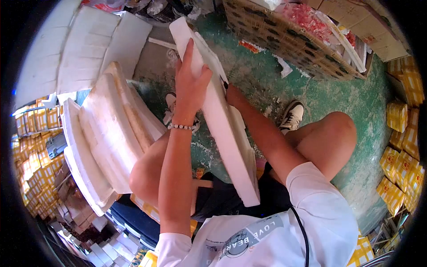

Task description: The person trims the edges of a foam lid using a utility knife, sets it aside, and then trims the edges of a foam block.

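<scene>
A long white foam slab [222,129] stands on edge between my knees, its far end tilted up and away. My left hand [192,84] grips it across the upper part, index finger stretched along the surface and thumb toward the right side. At its right edge, my right hand [232,94] is partly hidden by the foam, its fingers closed around a thin black tool [224,83]. Only a short part of that tool shows, like a knife handle. The foam's right side looks uneven, with thinner layers along it.
Several white foam lids [106,129] lean together at my left. Larger white foam boxes [84,49] stand behind them. A cardboard box [289,40] with red-and-white scraps is ahead. Yellow taped boxes [402,164] are stacked right; foam bits lie on the green floor [324,98].
</scene>
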